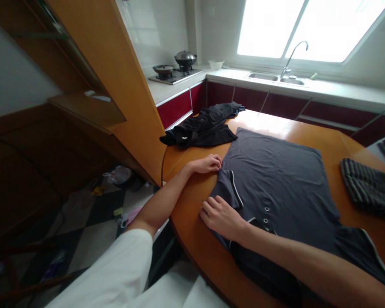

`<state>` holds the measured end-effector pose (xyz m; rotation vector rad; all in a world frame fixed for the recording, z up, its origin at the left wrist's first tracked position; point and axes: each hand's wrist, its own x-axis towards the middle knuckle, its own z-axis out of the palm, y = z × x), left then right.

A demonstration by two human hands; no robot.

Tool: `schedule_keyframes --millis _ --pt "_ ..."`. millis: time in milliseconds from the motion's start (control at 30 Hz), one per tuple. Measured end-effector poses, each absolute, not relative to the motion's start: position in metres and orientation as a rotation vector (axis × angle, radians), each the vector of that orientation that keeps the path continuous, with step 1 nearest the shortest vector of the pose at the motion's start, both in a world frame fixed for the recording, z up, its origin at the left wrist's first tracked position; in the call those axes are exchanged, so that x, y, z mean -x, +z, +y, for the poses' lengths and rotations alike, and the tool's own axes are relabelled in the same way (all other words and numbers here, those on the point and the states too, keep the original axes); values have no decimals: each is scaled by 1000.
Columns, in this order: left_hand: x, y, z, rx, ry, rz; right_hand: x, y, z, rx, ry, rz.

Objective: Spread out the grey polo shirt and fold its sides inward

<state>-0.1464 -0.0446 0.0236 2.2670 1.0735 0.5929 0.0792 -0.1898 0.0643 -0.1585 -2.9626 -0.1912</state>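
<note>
Kitchen daylight from the window at upper right falls on an orange wooden counter [192, 239]. At centre frame a dark grey shirt [276, 179] lies flat on it. The left hand [208, 164] pinches the shirt's edge by the sleeve, fingers curled closed on the fabric. The right hand [221, 216] presses on the piped sleeve [229, 192], fingers bent and gripping the hem. Judged step: folding the sleeve side inward. Next move calls for lifting both held points together and keeping the fold line straight. A black garment [202, 128] lies above; a striped cloth [368, 186] at right.
</note>
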Motion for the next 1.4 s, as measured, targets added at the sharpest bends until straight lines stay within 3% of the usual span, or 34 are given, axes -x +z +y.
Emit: schedule_keyframes --millis 500,633,900,1200,1400 --pt "141 18 -42 -2297 587 1149 -70 60 -210 175 -84 -2995" --pt "141 17 -42 -2308 601 1136 -80 61 -199 299 174 -2952" --pt "149 20 -38 -2272 563 1069 -121 36 -99 1265 421 -2400" --pt "152 21 -38 -2222 598 1077 -92 28 -49 1297 702 -2350" --pt "154 26 -39 -2202 567 1075 -91 23 -49 1210 1123 -2016"
